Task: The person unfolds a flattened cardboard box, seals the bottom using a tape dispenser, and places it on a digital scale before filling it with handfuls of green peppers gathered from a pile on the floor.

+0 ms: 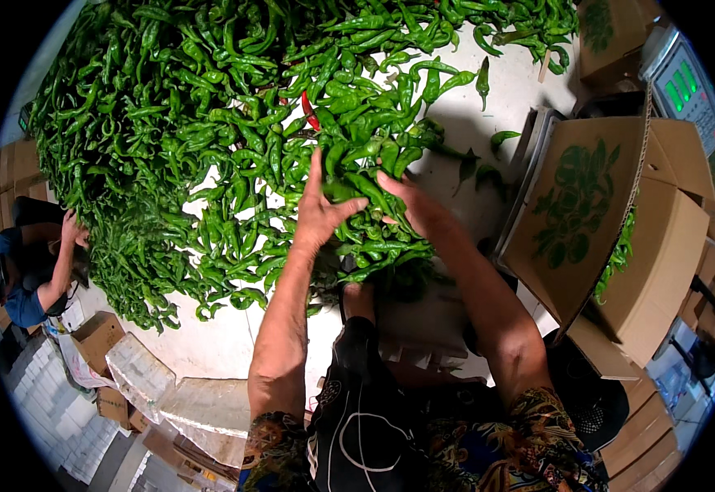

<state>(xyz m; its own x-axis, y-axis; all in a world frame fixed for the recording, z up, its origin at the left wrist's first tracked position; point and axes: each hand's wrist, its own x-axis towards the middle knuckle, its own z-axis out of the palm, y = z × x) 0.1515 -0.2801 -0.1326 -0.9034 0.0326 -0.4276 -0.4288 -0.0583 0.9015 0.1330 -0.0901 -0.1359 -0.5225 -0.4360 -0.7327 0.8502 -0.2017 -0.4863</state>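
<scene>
A broad heap of long green chili peppers [169, 107] spreads over a white surface, with a red chili pepper [310, 111] lying among them. My left hand [322, 215] is at the near side of the heap, index finger stretched forward and thumb spread to the right, beside a motion-blurred green pepper. Facing it, my right hand [419, 209] curls around some green peppers [386, 197] between the two palms. Its fingers are partly hidden by those peppers. More peppers lie loose directly below both hands.
An open cardboard box [574, 205] with green peppers inside stands at right, by a digital scale [685, 90]. Another person's arm [58, 266] reaches to the heap at far left. Pale foam boxes [210, 402] and small cartons [99, 336] sit at lower left.
</scene>
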